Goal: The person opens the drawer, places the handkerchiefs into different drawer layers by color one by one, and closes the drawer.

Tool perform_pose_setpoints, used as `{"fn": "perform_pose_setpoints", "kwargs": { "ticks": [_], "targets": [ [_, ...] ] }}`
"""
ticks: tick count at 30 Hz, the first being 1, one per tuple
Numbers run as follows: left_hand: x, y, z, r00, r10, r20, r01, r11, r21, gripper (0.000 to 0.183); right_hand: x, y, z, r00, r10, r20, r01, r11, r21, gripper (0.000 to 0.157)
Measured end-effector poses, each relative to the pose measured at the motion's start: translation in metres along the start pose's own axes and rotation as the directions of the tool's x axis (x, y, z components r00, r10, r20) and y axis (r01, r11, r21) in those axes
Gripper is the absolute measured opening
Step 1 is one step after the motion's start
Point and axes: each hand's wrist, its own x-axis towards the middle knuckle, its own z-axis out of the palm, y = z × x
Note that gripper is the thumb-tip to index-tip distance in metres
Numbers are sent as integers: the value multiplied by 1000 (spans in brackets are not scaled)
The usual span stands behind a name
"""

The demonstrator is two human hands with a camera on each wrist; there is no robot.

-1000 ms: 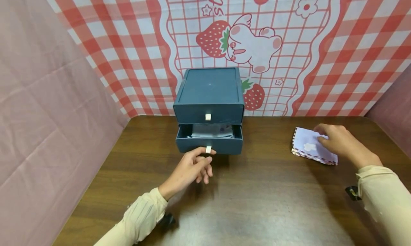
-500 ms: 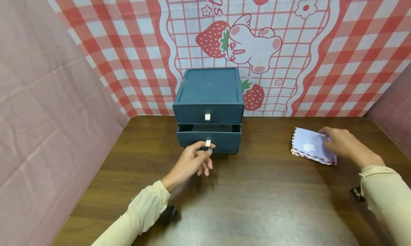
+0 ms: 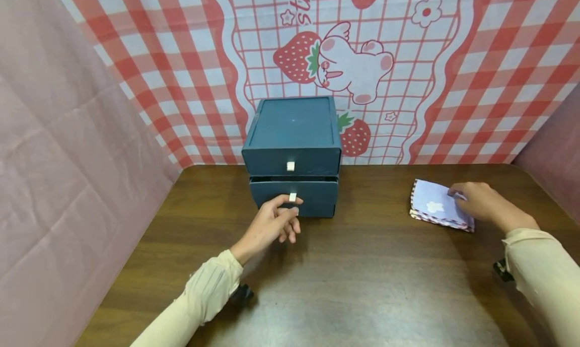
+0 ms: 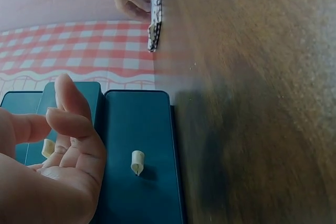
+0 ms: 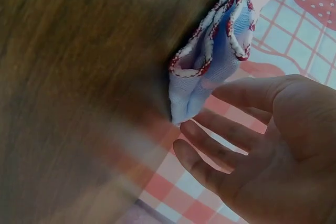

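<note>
A dark teal drawer unit (image 3: 294, 123) stands against the back cloth. Its lower drawer in the head view (image 3: 312, 198) sticks out a little, leaving a narrow dark gap along the top. My left hand (image 3: 267, 226) is at this drawer's white tab handle (image 3: 292, 197), the extended index finger against it and thumb apart. On the right lies a folded pale lilac cloth (image 3: 435, 198) with a white flower and a red-and-white stitched edge. My right hand (image 3: 478, 201) rests at its right edge. In the right wrist view, loosely spread fingers (image 5: 215, 140) touch the cloth's folds.
The upper drawer front (image 3: 312, 160) is flush, with its own white tab. Another drawer front (image 4: 142, 124) beside the table surface shows in the left wrist view. A strawberry-print cloth (image 3: 335, 75) hangs behind the wooden table (image 3: 371, 266); pink fabric (image 3: 81, 150) hangs left.
The lower drawer has slid back into the unit, hiding the pale cloth that showed inside. My left hand moved forward with its tab. The right hand stayed by the folded cloth, shifting only slightly.
</note>
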Motion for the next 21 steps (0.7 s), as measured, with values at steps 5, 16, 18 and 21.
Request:
{"fn": "perform_pose_setpoints", "kwargs": {
  "ticks": [5, 16, 18, 21],
  "targets": [
    [5, -1, 1, 1000, 3, -7, -4, 1000, -18, 29, 3, 1, 0, 1000, 22, 1, -22, 1000, 7, 21],
    [12, -3, -1, 1000, -10, 14, 10, 1000, -20, 31, 6, 2, 3, 998, 49, -35, -48, 998, 34, 18],
    [13, -4, -3, 1000, -13, 16, 13, 1000, -20, 32, 8, 2, 2, 997, 71, -25, -69, 995, 65, 16],
    [13, -6, -5, 999, -23, 23, 24, 999, -24, 34, 12, 3, 0, 995, 102, -4, -101, 988, 114, 15]
  ]
}}
